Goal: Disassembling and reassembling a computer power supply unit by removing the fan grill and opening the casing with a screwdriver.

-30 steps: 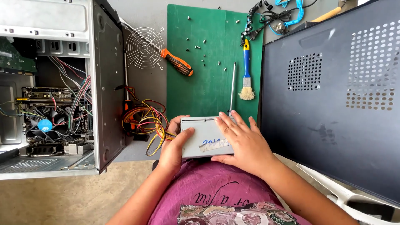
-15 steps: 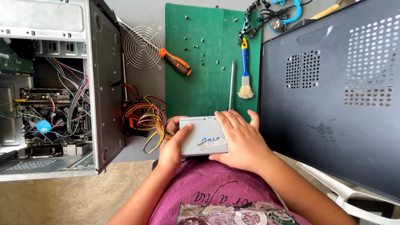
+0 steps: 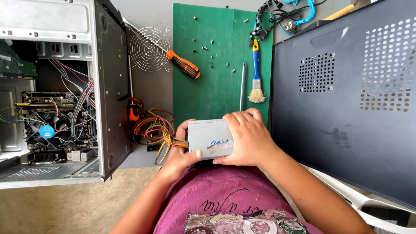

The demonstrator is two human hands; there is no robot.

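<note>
A grey metal power supply box rests in front of my chest, held between both hands. My left hand grips its left end, thumb across the near edge. My right hand lies over its right half, fingers curled on top. A bundle of coloured wires runs out of the box's left side toward the open computer case, which lies at the left with its board and blue-centred fan showing.
A green mat holds several small screws, an orange-handled screwdriver, a thin metal rod and a blue-handled brush. A round wire fan grille lies beside it. A large dark side panel stands at the right.
The box and both hands have stayed close to my chest; my right hand has shifted slightly further over the box's top. The view has moved a little.
</note>
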